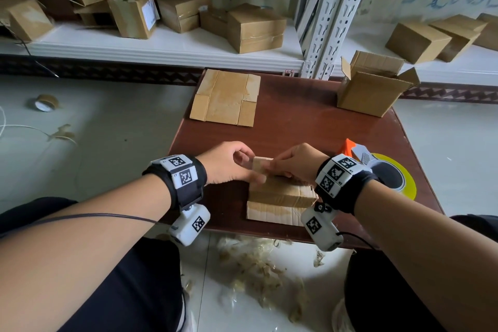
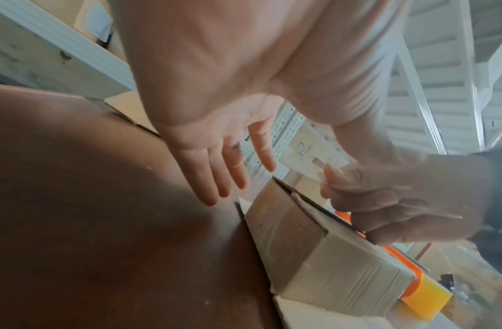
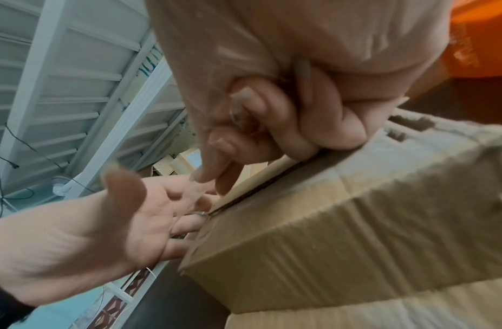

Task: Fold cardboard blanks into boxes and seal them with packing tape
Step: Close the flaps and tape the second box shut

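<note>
A partly folded cardboard box point(image 1: 280, 194) point(image 2: 314, 251) point(image 3: 356, 233) sits on the brown table point(image 1: 310, 121) near its front edge, with a loose flap lying flat toward me. My left hand point(image 1: 231, 163) point(image 2: 238, 184) point(image 3: 159, 213) is at the box's left side, its fingers straight and touching the side wall. My right hand point(image 1: 296, 164) point(image 2: 398, 200) point(image 3: 244, 151) is over the top with curled fingers and pinches the edge of a top flap point(image 1: 262, 163) point(image 3: 261, 178). A tape dispenser point(image 1: 382, 170) point(image 2: 421, 298) with a yellow roll lies right of the box.
A flat cardboard blank point(image 1: 226, 98) lies at the table's far middle. An open box point(image 1: 372, 86) stands at the far right corner. Several taped boxes point(image 1: 256, 27) fill the white shelf behind. A tape roll point(image 1: 45, 102) and tape scraps point(image 1: 256, 264) lie on the floor.
</note>
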`<state>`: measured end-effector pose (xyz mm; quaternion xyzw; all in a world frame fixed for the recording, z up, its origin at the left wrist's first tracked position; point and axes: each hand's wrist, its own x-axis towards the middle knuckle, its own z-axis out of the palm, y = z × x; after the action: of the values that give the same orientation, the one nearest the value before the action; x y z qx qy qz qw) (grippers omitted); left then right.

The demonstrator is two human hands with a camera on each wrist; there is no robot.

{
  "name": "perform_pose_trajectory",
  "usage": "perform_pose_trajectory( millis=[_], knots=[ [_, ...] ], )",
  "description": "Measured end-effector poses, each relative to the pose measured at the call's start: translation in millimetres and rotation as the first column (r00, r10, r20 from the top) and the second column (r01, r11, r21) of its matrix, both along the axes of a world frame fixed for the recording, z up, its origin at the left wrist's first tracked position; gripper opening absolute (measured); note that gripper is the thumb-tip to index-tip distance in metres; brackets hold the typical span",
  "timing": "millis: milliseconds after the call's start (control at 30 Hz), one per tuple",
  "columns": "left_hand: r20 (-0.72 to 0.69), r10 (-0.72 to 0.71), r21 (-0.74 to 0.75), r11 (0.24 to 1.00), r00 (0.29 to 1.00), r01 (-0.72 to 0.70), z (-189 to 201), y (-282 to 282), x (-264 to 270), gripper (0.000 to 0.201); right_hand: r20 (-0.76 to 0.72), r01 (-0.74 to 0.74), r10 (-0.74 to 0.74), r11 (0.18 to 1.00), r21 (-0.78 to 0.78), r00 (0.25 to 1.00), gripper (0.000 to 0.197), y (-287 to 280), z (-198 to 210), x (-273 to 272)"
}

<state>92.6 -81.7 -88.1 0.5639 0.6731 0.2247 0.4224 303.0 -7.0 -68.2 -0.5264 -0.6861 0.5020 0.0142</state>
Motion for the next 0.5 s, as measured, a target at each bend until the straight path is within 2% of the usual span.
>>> perform_pose_trajectory(
  millis=[67,133,267,367,500],
  knots=[
    [0.027,0.079,-0.024,0.997,0.996,-0.079,3,-3,0,0.069,-0.018,0.007,-0.006,1.000,0.008,1.000,0.037,-1,-1,-1],
    [0.091,0.148,-0.075,0.987,0.985,-0.141,4,-6,2,0.053,-0.020,0.014,-0.014,1.000,0.024,1.000,0.048,0,-2,-1],
    [0.270,0.226,-0.130,0.972,0.936,-0.197,-1,-11,6,0.026,0.002,-0.006,0.006,0.999,0.038,1.000,0.047,0,-3,-3],
    [0.408,0.280,-0.179,0.958,0.869,-0.225,-4,-11,5,0.022,0.026,-0.012,0.011,0.999,0.043,1.000,0.047,-1,-3,-4],
    [0.464,0.291,-0.211,0.954,0.836,-0.215,-2,-12,5,0.025,0.089,-0.030,0.024,0.997,0.065,0.996,0.058,-4,0,-5]
  ],
)
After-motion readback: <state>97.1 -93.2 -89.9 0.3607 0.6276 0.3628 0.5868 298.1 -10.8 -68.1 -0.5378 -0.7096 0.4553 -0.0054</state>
